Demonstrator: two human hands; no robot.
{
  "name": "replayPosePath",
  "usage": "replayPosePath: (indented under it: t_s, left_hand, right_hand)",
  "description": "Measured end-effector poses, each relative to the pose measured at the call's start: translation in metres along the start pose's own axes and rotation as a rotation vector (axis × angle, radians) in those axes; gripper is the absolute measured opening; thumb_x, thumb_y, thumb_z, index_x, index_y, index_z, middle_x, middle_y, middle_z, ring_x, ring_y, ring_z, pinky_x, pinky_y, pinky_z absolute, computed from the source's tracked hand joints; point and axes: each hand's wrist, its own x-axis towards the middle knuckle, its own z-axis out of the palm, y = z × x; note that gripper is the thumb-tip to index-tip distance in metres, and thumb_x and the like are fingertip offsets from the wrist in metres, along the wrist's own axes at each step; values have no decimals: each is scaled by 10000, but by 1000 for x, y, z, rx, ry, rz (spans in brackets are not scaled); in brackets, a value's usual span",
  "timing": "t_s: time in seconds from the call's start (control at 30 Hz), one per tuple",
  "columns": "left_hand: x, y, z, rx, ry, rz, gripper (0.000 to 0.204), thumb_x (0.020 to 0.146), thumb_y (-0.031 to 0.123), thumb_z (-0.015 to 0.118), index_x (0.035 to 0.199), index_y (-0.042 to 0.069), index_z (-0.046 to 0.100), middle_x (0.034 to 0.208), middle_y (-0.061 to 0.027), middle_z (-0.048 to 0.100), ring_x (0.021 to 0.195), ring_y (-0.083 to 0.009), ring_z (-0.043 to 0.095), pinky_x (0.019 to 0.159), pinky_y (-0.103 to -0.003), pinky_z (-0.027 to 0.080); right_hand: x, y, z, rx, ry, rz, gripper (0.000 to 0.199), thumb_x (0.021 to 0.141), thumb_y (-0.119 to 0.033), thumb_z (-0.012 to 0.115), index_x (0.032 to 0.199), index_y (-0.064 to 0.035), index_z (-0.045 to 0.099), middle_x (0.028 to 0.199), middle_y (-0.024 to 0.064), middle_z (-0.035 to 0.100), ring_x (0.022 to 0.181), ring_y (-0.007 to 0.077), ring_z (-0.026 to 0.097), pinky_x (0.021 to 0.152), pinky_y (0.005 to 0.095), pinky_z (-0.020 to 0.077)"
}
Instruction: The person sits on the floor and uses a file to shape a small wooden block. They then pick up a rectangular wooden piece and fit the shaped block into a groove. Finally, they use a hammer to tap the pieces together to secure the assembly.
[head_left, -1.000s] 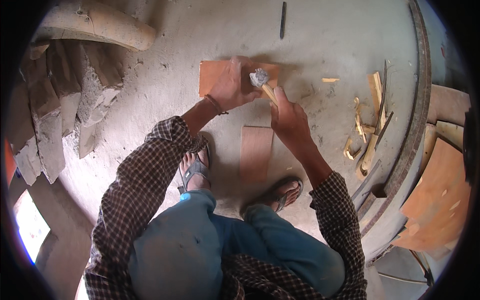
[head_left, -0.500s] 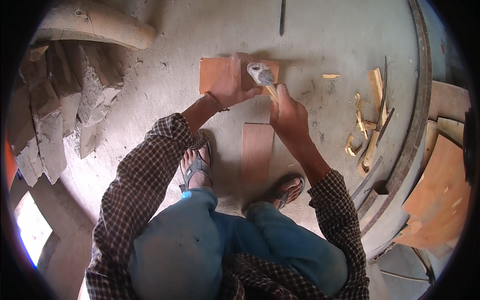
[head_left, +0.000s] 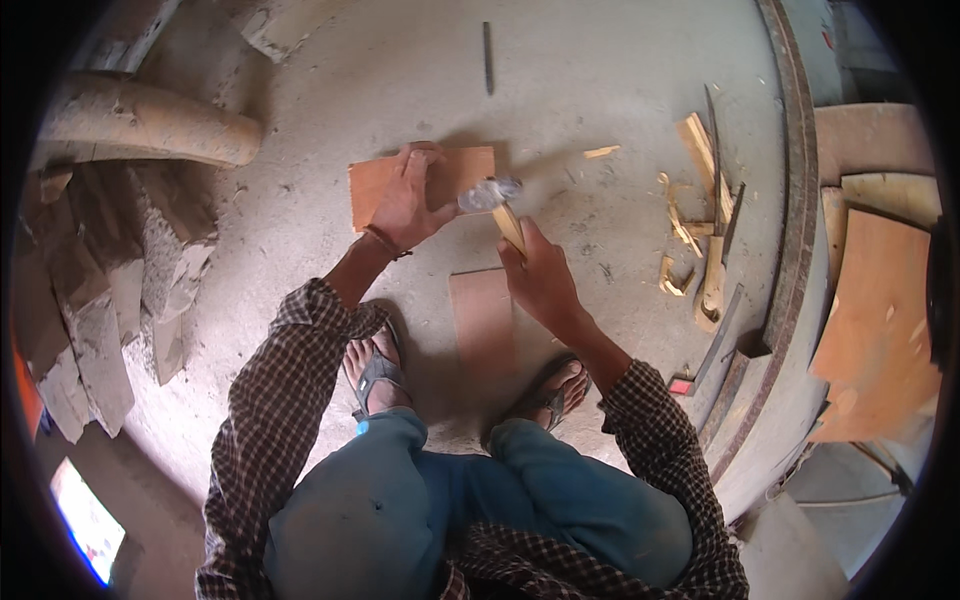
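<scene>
My left hand (head_left: 407,205) grips a thin orange-brown wooden board (head_left: 465,165). Its fingers reach over the far edge, and the thumb points right near the board's near edge. Wrapped round the pale wooden handle of a hammer (head_left: 509,231), my right hand (head_left: 545,272) is closed. The hammer's grey metal head is over or beside the board's near right corner, close to my left thumb; whether it touches the board I cannot tell. A second, pinkish-brown board (head_left: 483,325) lies on the floor between my feet.
At right are wood offcuts (head_left: 703,150), shavings, a wooden-handled tool (head_left: 711,285) and a curved metal strip (head_left: 790,200). Orange-brown sheets (head_left: 875,310) stand beyond. Rough blocks (head_left: 110,280) and a thick round post (head_left: 150,120) lie at left. A dark thin rod (head_left: 488,58) lies ahead.
The view has shifted, so the floor things appear displaced. The hammer head has turned and moved toward the board's near right corner. My left hand stays on the board.
</scene>
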Motion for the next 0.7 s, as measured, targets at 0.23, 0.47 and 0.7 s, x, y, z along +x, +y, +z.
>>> replayPosePath:
  t_s: [0.23,0.47,0.7]
  left_hand:
    - [-1,-2,-2,236,1,228,402,822,183,851,1141,32,659,1376,-149,589,1212,-361,599,980,-455,563]
    - [-19,-6,-6,241,63,321,316,815,161,844,1056,14,701,1355,-140,650,1138,-342,642,965,-466,546]
    - [-23,18,-28,591,334,-130,715,776,342,871,1345,44,555,1276,-136,671,1097,-329,638,1025,-470,453]
  right_hand:
    - [-84,79,-12,166,-143,547,416,1029,-402,566,1017,7,644,868,215,713,822,406,714,710,522,534]
    - [-8,61,-57,-427,278,-44,240,986,-316,648,928,-83,647,782,139,687,729,365,690,660,494,529]
    - [93,83,-46,-604,365,-5,202,956,-244,665,967,-45,630,987,156,711,925,343,712,809,483,556]
